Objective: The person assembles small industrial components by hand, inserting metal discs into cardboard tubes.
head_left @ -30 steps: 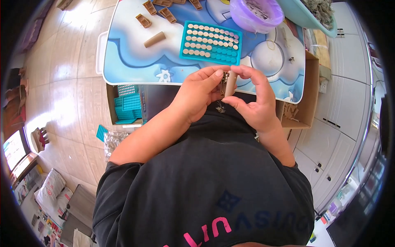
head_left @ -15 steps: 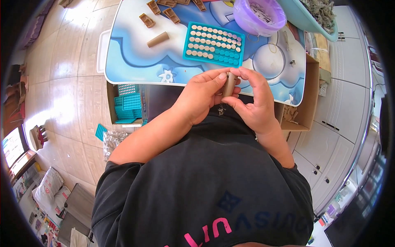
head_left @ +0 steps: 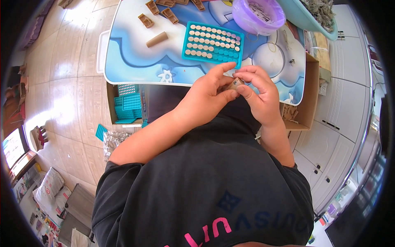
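Note:
Over the table's near edge, my left hand (head_left: 207, 90) and my right hand (head_left: 260, 91) are both closed on a short brown tube (head_left: 235, 84). Its end is tilted up between the fingertips, and most of its length is hidden by the fingers. Just beyond the hands lies a turquoise tray (head_left: 225, 58) with rows of round cells. Pale round discs fill most of them, while several cells at the near right hold none. Left of the tray, a similar brown tube (head_left: 157, 39) rests on its side.
Brown moulded pieces (head_left: 146, 20) lie at the far left of the patterned table (head_left: 135, 48). A lined purple tub (head_left: 242, 21) and a teal basin (head_left: 299, 21) stand far right. Cardboard boxes (head_left: 312, 88) flank me; the left one holds turquoise trays (head_left: 131, 101). A silvery bag (head_left: 114, 140) is below.
The tube was upright and largely visible; it is now tipped, with its end showing. My left fingers have shifted around it, and my right thumb has moved up to its end.

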Tool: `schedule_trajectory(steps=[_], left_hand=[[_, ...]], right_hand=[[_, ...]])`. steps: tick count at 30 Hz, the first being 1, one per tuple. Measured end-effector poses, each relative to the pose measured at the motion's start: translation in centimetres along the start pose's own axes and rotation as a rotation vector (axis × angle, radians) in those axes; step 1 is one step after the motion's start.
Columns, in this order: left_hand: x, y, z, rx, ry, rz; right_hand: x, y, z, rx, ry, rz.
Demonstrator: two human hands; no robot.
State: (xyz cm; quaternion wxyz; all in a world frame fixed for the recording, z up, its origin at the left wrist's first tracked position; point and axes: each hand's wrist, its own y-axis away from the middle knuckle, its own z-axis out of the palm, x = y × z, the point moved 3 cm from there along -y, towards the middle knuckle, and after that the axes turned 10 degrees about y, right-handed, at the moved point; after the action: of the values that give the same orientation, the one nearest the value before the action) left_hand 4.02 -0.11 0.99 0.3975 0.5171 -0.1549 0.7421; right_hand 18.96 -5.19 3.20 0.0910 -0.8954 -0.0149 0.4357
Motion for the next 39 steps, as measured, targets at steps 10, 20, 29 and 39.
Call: schedule_trajectory(steps=[10, 20, 29, 39], left_hand=[[1.0, 0.2, -0.7, 0.076, -0.111, -0.128], [1.0, 0.5, 0.4, 0.182, -0.152, 0.144], [0.3, -0.4, -0.9, 0.063, 0.349, -0.190], [0.2, -0.9, -1.5, 0.074, 0.424, -0.251]], right_hand=[[1.0, 1.4, 0.4, 0.107, -0.541, 0.250], [0.3, 1.5, 1.6, 0.292, -0.592, 0.178], [-0.6, -3.9, -3.5, 0.224, 0.263, -0.055], [3.6, -17.7, -5.9, -0.194, 0.821, -0.153]])
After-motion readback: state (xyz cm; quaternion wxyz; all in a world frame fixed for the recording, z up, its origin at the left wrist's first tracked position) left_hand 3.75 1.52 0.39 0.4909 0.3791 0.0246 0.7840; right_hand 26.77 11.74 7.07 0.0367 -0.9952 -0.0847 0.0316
